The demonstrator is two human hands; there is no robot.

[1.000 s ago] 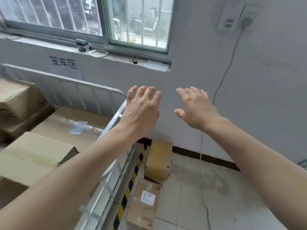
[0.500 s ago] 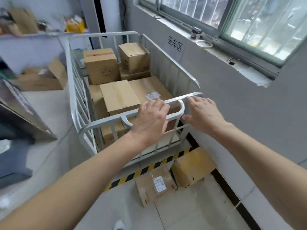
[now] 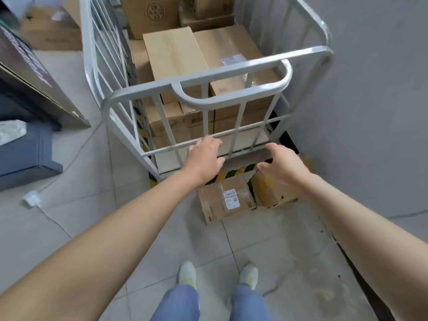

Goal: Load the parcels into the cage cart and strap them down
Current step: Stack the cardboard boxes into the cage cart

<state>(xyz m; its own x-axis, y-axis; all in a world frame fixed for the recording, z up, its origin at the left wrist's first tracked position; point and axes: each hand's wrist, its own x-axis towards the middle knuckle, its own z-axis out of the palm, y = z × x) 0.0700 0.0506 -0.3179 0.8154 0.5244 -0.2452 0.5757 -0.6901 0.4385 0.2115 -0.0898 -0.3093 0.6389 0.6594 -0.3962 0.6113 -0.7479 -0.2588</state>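
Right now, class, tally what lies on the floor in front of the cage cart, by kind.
Labelled brown parcel: 1
Yellowish parcel: 1
Shoes: 2
Total: 4

I see my left grip and right grip both spread open, reaching down above two brown cardboard parcels on the grey tiled floor. The labelled flat parcel lies at six o'clock of the white metal cage cart; the plain tilted parcel sits just beside it at three o'clock. Stacked cardboard boxes fill the cart. My pale shoes stand at six o'clock.
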